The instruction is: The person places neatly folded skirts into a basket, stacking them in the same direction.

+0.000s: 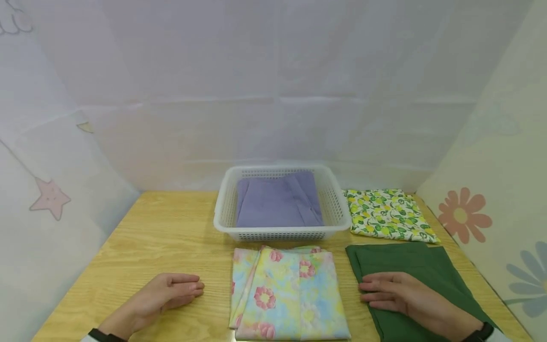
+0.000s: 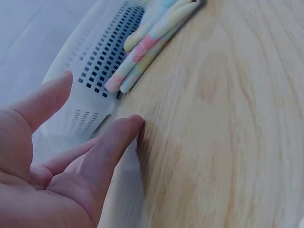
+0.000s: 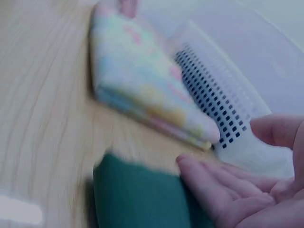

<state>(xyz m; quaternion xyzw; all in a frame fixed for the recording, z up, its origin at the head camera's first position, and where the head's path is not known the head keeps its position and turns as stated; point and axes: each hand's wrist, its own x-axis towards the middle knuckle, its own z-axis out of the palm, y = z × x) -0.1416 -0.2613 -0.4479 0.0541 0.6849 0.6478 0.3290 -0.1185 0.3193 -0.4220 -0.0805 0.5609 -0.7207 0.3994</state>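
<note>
A folded floral cloth (image 1: pixel 295 294) in pastel yellow, blue and pink lies on the table between my two hands. My left hand (image 1: pixel 164 297) is at the table's left part, apart from the cloth, its fingers relaxed and holding nothing. On the right, my right hand (image 1: pixel 406 297) is at a folded dark green cloth (image 1: pixel 410 261), fingers loosely extended with nothing gripped. In the right wrist view the fingertips (image 3: pixel 190 166) are beside the green cloth; whether they touch it I cannot tell. The thumb stands away from the fingers in both wrist views.
Behind the floral cloth stands a white perforated basket (image 1: pixel 282 232) with a folded purple cloth (image 1: pixel 278 202) inside. A folded lemon-print cloth (image 1: pixel 386 213) lies right of the basket. Printed white sheets (image 1: pixel 278 95) hang at the back and sides of the wooden table (image 1: pixel 171 237).
</note>
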